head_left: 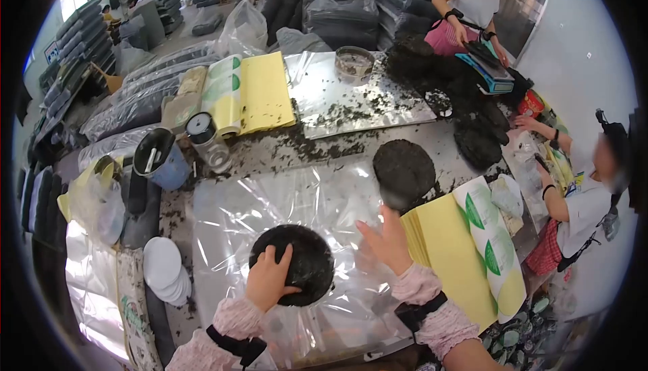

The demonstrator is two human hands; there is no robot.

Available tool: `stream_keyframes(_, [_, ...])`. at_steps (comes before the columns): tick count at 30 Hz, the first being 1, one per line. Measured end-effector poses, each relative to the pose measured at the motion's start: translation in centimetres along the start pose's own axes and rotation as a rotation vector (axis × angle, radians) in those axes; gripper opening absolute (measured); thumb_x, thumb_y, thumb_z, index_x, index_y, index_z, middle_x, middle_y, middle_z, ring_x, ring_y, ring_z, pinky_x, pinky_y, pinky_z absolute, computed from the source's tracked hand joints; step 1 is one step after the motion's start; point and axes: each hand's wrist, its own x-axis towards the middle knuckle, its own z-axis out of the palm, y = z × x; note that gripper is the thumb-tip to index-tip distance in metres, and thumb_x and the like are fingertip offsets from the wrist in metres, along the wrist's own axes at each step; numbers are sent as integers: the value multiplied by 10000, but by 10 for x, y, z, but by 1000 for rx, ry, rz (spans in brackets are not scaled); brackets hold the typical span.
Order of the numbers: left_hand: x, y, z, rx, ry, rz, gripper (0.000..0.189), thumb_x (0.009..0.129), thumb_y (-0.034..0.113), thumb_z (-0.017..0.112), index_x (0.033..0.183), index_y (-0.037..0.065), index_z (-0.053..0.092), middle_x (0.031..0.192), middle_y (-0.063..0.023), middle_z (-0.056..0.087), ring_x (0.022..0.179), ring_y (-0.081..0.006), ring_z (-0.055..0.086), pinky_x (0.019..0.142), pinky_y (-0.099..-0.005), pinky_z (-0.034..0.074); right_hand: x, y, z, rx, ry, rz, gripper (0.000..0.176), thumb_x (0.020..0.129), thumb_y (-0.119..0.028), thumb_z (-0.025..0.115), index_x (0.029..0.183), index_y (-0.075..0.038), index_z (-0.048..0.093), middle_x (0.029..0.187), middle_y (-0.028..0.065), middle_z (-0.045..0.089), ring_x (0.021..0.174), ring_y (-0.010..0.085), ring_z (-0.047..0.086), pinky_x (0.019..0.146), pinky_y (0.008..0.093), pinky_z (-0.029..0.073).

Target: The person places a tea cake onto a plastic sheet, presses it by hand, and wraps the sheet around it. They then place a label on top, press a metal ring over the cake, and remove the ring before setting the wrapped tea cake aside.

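Note:
On clear plastic film [229,209] lies a round dark disc [314,263] with a raised rim. My left hand [270,276] rests on its left part, fingers spread and touching the dark surface. To the right of the disc, my right hand [388,243] is held with fingers apart and nothing in them. Just beyond its fingertips sits another dark round cake [405,172]. Yellow sheets [449,249] with a green and white printed wrapper [493,249] lie right of my right hand.
White round discs [162,263], a blue cup [162,162] and a glass jar [212,148] stand at the left. A metal sheet [364,108] holds a ring mould [354,64]. Two co-workers [476,0] are at the right, one at a blue scale [493,81].

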Motion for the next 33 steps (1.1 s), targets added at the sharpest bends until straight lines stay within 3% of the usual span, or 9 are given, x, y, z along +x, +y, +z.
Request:
stream_keyframes(2, [0, 1, 1, 10, 14, -1, 1001, 629, 357, 908, 1473, 78, 449, 1208, -188, 500, 1050, -366, 567, 875, -433, 524, 11, 46, -14, 666, -431, 653, 557, 861, -181, 736, 1349, 3, 539, 1224, 237, 597, 1132, 316, 561, 959, 436, 466])
stream_keyframes(6, [-1, -1, 4, 17, 29, 17, 985, 639, 375, 896, 1467, 73, 458, 1190, -180, 502, 1034, -352, 562, 862, -415, 531, 66, 66, -48, -453, 40, -145, 643, 787, -70, 714, 1393, -17, 507, 1310, 219, 577, 1261, 328, 524, 1026, 454, 450])
stream_keyframes(8, [-2, -2, -6, -12, 24, 33, 964, 650, 336, 889, 1465, 62, 454, 1296, -210, 491, 1133, -380, 530, 966, -461, 485, 95, 122, -27, -1005, 7, -172, 633, 828, -103, 629, 1435, -19, 471, 1423, 234, 515, 1321, 422, 478, 1083, 486, 416])
stream_keyframes(11, [-12, -13, -14, -169, 73, 157, 818, 703, 151, 781, 1449, 35, 465, 1468, -256, 419, 1325, -445, 427, 1127, -523, 361, 128, 123, -31, -569, -11, -5, 519, 914, -29, 496, 1431, 5, 484, 1297, 273, 606, 1187, 409, 592, 1008, 450, 480])
stream_keyframes(14, [-24, -27, -13, -622, 367, 63, 656, 801, 60, 636, 1439, 23, 485, 1483, -247, 436, 1419, -407, 386, 1184, -475, 318, 78, -16, -42, -246, 203, -395, 466, 891, 35, 491, 1354, 34, 545, 1285, 236, 628, 1160, 399, 604, 1021, 438, 483])
stream_keyframes(18, [-21, -29, 4, -1635, 632, -62, 509, 1008, 146, 490, 1493, 1, 432, 1518, -144, 465, 1430, -263, 408, 1189, -377, 301, -54, -72, 27, -269, -256, -928, 521, 819, -101, 602, 1329, 1, 588, 1348, 192, 599, 1313, 378, 537, 1122, 521, 403])
stream_keyframes(22, [-25, -41, 23, -763, 582, -113, 510, 908, -1, 631, 1408, 15, 531, 1498, -169, 470, 1398, -315, 452, 1151, -398, 367, -71, -64, 44, -130, -501, -794, 680, 807, -251, 667, 1414, 18, 518, 1406, 241, 541, 1363, 410, 482, 1137, 534, 374])
stream_keyframes(29, [-20, -26, 11, -529, 523, -218, 567, 774, -23, 662, 1333, 13, 571, 1298, -180, 555, 1299, -367, 487, 1129, -424, 381, -24, -80, 89, -415, -533, -666, 971, 856, -749, 530, 1550, -90, 372, 1613, 288, 231, 1519, 456, 131, 1219, 599, 76])
stream_keyframes(33, [-3, -20, 2, 64, 324, 186, 648, 810, 187, 632, 1401, -38, 491, 1421, -201, 505, 1392, -369, 416, 1189, -463, 293, -28, -75, 96, -399, -552, -644, 969, 883, -759, 484, 1530, -45, 391, 1606, 292, 247, 1520, 460, 132, 1222, 605, 53])
